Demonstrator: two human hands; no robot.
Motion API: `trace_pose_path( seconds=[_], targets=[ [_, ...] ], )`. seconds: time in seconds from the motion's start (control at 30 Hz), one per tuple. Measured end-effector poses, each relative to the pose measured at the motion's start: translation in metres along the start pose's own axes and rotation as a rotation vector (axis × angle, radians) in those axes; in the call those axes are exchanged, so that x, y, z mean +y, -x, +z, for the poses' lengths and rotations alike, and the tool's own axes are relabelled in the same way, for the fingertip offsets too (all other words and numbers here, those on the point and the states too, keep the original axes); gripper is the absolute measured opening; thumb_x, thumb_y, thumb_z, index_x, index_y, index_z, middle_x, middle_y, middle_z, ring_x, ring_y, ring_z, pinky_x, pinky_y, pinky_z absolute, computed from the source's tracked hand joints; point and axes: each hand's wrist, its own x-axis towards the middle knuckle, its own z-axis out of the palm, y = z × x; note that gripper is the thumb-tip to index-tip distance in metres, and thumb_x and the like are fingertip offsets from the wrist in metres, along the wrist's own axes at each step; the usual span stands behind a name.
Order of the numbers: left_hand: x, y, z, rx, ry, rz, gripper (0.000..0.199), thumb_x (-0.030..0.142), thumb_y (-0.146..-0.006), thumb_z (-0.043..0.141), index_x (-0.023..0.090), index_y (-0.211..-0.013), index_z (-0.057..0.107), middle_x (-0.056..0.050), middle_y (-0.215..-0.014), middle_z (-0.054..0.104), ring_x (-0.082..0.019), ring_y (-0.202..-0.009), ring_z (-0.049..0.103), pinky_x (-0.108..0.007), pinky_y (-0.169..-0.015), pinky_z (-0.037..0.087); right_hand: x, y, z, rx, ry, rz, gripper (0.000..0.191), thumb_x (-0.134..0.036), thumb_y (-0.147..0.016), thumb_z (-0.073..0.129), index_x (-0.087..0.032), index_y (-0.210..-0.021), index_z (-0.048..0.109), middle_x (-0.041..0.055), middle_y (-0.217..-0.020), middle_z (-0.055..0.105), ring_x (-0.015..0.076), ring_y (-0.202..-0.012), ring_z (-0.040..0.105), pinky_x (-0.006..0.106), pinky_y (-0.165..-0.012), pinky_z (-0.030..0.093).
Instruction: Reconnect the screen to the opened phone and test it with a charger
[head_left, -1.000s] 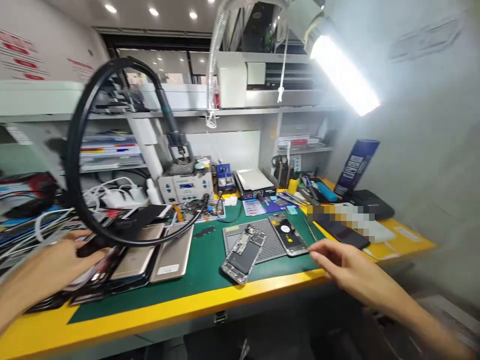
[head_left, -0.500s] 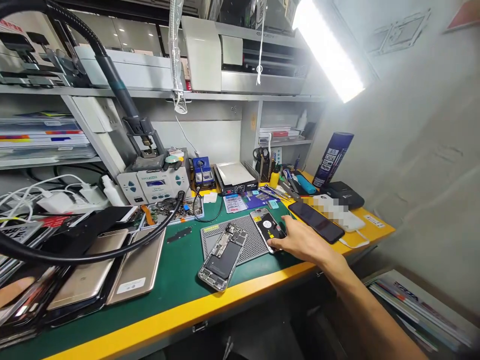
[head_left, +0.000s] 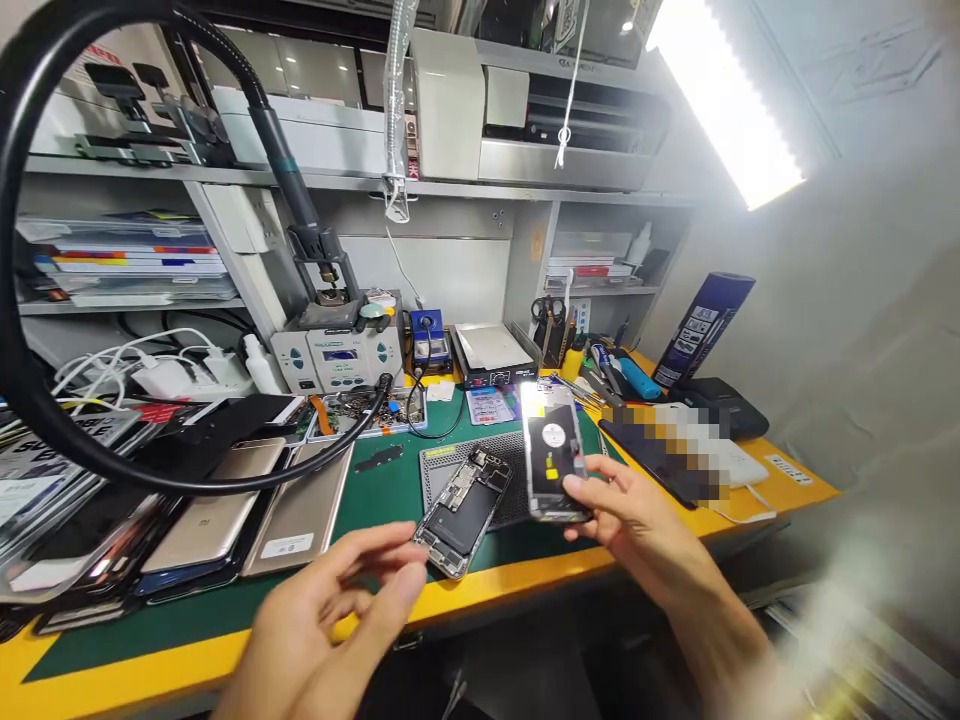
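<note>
A phone screen assembly [head_left: 553, 455], its inner side facing me, is raised and tilted above the perforated mat [head_left: 442, 462]. My right hand [head_left: 622, 510] grips its lower right corner between thumb and fingers. An opened phone body [head_left: 469, 510], with battery and circuit board exposed, lies partly on the mat and partly on the green work surface [head_left: 382, 500]. Close to that phone's lower left corner is my left hand [head_left: 337, 610], thumb and fingers apart with nothing between them. I cannot tell whether its fingertips touch the phone.
Phones and tablets [head_left: 300, 510] are stacked at left. A black hose [head_left: 187, 485] arches over them from the hot-air station [head_left: 341, 352]. A parts tray [head_left: 360, 412] and a heating plate [head_left: 493, 350] sit behind the mat. A dark phone [head_left: 652, 460] lies at right.
My right hand has lifted the screen assembly off the mat and tipped it up toward me. My left hand has come in from the far left to beside the opened phone. The view has shifted.
</note>
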Motion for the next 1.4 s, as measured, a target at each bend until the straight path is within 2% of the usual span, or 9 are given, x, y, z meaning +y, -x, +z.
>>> trace_pose_path(
  seconds=[0.13,0.27,0.4,0.47,0.6,0.77,0.9,1.17,1.4],
  targets=[
    [0.037,0.002,0.064,-0.093,0.061,0.135,0.056,0.056,-0.079,0.077,0.019,-0.120,0.071,-0.010,-0.112,0.076,-0.028,-0.104,0.070,-0.034,-0.090,0.057,0.006,0.017,0.068,-0.277,-0.423,0.094,0.047,-0.040,-0.068,0.091,-0.017,-0.096,0.060,0.0018,-0.083,0.070,0.0148,-0.071,0.067,0.029,-0.062,0.058],
    [0.035,0.002,0.052,-0.004,0.123,0.124,0.047,0.052,-0.081,0.076,0.018,-0.113,0.072,-0.007,-0.103,0.077,-0.026,-0.095,0.071,-0.036,-0.088,0.057,0.010,0.019,0.106,-0.400,-0.465,0.119,0.047,-0.041,-0.067,0.091,-0.015,-0.094,0.063,0.0004,-0.081,0.069,0.0141,-0.072,0.066,0.030,-0.067,0.059],
    [0.043,-0.012,0.019,0.183,-0.231,0.253,0.041,0.057,-0.080,0.072,0.019,-0.093,0.075,-0.001,-0.079,0.075,-0.022,-0.076,0.069,-0.028,-0.067,0.054,-0.002,0.001,0.073,-0.495,-0.070,0.045,0.050,-0.042,-0.072,0.088,-0.017,-0.111,0.068,0.0052,-0.101,0.073,0.0175,-0.089,0.070,0.031,-0.080,0.057],
    [0.054,-0.024,0.010,0.154,-0.578,0.359,0.038,0.054,-0.087,0.063,0.018,-0.086,0.074,-0.001,-0.076,0.073,-0.019,-0.069,0.064,-0.027,-0.062,0.051,-0.014,-0.015,0.044,-0.385,0.160,-0.062,0.044,-0.046,-0.078,0.083,-0.017,-0.108,0.070,0.0055,-0.098,0.074,0.0179,-0.088,0.068,0.031,-0.077,0.055],
    [0.063,-0.047,0.013,0.125,-0.684,0.380,0.033,0.047,-0.087,0.062,0.018,-0.077,0.073,0.001,-0.071,0.070,-0.015,-0.061,0.057,-0.024,-0.053,0.042,-0.036,-0.046,0.008,-0.194,0.465,-0.285,0.038,-0.052,-0.084,0.075,-0.020,-0.104,0.072,0.0030,-0.088,0.073,0.0163,-0.075,0.063,0.030,-0.066,0.051],
    [0.047,-0.060,0.028,0.140,-0.676,0.456,0.030,0.043,-0.090,0.060,0.018,-0.083,0.075,0.001,-0.071,0.070,-0.014,-0.061,0.059,-0.023,-0.052,0.042,-0.034,-0.059,0.015,-0.352,0.805,-0.659,0.017,-0.033,-0.096,0.062,-0.022,-0.098,0.074,0.0036,-0.093,0.071,0.0159,-0.079,0.063,0.029,-0.068,0.049],
    [0.033,-0.063,0.037,0.186,-0.652,0.549,0.027,0.039,-0.094,0.059,0.018,-0.085,0.074,0.002,-0.070,0.070,-0.012,-0.059,0.060,-0.022,-0.051,0.043,-0.015,-0.065,0.021,-0.419,0.974,-0.921,0.021,-0.021,-0.100,0.052,-0.017,-0.106,0.071,0.0074,-0.096,0.067,0.0166,-0.084,0.064,0.031,-0.075,0.051],
    [0.007,-0.070,0.055,0.298,-0.638,0.824,0.016,0.021,-0.093,0.064,0.019,-0.103,0.076,0.001,-0.086,0.075,-0.009,-0.069,0.064,-0.020,-0.067,0.050,0.009,-0.073,0.014,-0.397,1.130,-1.070,0.020,-0.016,-0.098,0.053,-0.016,-0.110,0.069,0.0086,-0.097,0.065,0.0172,-0.083,0.062,0.030,-0.067,0.047],
    [-0.005,-0.074,0.059,0.274,-0.692,1.010,0.023,0.009,-0.089,0.067,0.014,-0.111,0.073,-0.002,-0.089,0.076,-0.011,-0.078,0.069,-0.022,-0.075,0.054,0.010,-0.080,0.018,-0.402,1.170,-1.175,0.024,-0.012,-0.095,0.054,-0.014,-0.114,0.068,0.0098,-0.095,0.064,0.0186,-0.080,0.057,0.031,-0.063,0.043]
  ],
)
